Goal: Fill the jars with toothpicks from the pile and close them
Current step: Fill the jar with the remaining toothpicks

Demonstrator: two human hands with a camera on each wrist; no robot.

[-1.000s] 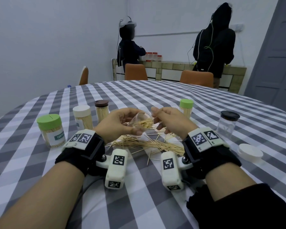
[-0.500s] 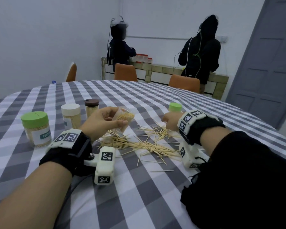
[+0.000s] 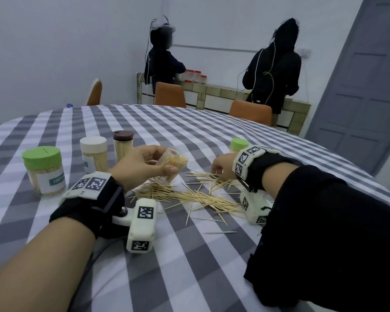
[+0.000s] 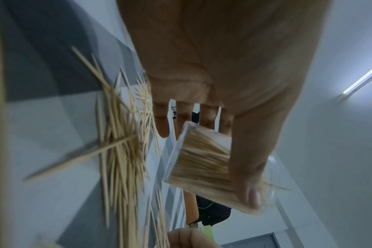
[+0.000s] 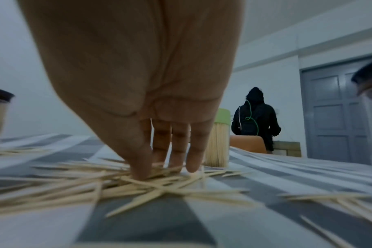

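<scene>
In the head view, the left hand (image 3: pixel 142 165) is holding a clear jar (image 3: pixel 170 164) at frame centre, fingers and thumb wrapped round its wall, mouth tilted toward the right of the frame and sticks already showing at the opening. The pile of toothpicks (image 3: pixel 189 194) is lying on the checked tablecloth (image 3: pixel 189 255) directly below and right of the jar, most sticks running left to right across the frame. The right hand (image 3: pixel 221 164) is reaching down onto the far right part of the pile and is the nearer hand to the loose sticks; the jar mouth is facing it, just beside. In the left wrist view, the jar (image 4: pixel 202 169) is lying slanted under the thumb, and the sticks inside are lined up along its length, which the head view does not resolve. In the right wrist view, the right hand's fingertips (image 5: pixel 140 172) are pressing down into the crossed sticks (image 5: pixel 138 186), thumb and fingers drawn near each other; whether any stick is pinched yet cannot be told. This view alone shows that contact; a green-lidded jar (image 5: pixel 219 142) is standing behind the fingers.
</scene>
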